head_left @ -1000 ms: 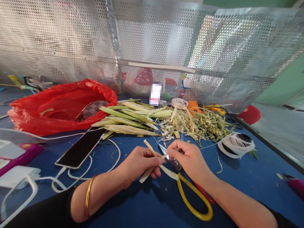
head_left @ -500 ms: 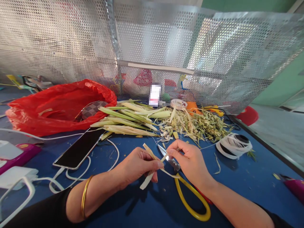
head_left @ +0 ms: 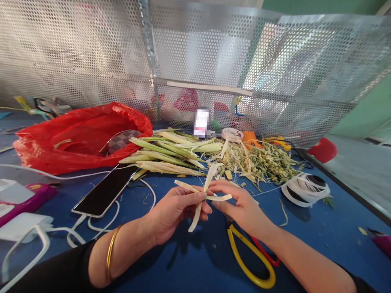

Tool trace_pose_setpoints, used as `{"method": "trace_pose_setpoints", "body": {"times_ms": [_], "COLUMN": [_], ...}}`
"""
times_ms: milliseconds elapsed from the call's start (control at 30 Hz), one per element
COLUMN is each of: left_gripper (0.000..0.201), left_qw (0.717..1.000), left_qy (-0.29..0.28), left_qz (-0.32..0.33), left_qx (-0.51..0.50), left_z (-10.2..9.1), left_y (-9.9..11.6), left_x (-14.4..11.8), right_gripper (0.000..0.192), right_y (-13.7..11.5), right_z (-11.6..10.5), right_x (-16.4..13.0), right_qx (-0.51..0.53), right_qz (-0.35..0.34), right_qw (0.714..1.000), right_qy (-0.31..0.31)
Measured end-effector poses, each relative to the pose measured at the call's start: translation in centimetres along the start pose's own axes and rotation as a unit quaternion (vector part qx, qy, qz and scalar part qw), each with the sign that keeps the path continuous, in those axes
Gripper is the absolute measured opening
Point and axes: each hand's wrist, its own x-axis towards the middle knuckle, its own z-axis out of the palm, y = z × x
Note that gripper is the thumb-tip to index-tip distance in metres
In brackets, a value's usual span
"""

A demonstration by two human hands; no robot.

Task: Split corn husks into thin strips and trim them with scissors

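My left hand (head_left: 175,209) and my right hand (head_left: 241,207) meet over the blue table (head_left: 183,260), both pinching pale leaf strips (head_left: 204,194) that cross between the fingertips. One strip points up, one hangs down, one sticks out to the right. My right hand also covers the blades of the scissors (head_left: 250,260); their yellow and red handles lie on the table under my right wrist. A gold bangle sits on my left wrist.
Behind the hands lie a bundle of green stalks (head_left: 165,154) and a heap of trimmings (head_left: 259,160). A red plastic bag (head_left: 76,136), a phone (head_left: 105,189) with white cables, a spool of white band (head_left: 305,187) and a perforated metal screen (head_left: 214,61) surround the spot.
The strips have been folded across each other; one end now points up and one to the right. The scissor blades have slipped out of sight under my right hand.
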Motion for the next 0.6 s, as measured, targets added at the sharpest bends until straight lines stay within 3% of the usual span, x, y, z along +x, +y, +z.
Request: {"method": "trace_pose_setpoints", "body": {"times_ms": [133,233,400,500,600], "left_gripper": [0.019,0.018,0.017,0.016,0.015], "left_qw": [0.999,0.999,0.998,0.995,0.993], "left_qy": [-0.02,-0.028,0.052,0.102,0.109], "left_qz": [-0.017,-0.018,0.022,-0.009,-0.052], "left_qx": [-0.023,-0.03,0.009,0.012,-0.02], "left_z": [0.4,0.7,0.5,0.2,0.0], "left_y": [-0.2,-0.2,-0.6,-0.7,-0.6], "left_x": [-0.2,-0.4,-0.1,0.1,0.2], "right_gripper": [0.026,0.034,0.035,0.03,0.034], "right_y": [-0.5,-0.3,-0.2,-0.1,0.2], "right_z": [0.9,1.3,1.7,1.7,1.6], "right_x": [-0.4,-0.6,-0.7,-0.5,-0.4], "right_qx": [0.001,-0.05,-0.149,-0.173,-0.184], "right_qz": [-0.032,-0.051,-0.086,-0.081,-0.067], "right_qw": [0.998,0.997,0.985,0.982,0.981], "right_qy": [-0.053,-0.03,-0.01,-0.012,0.007]}}
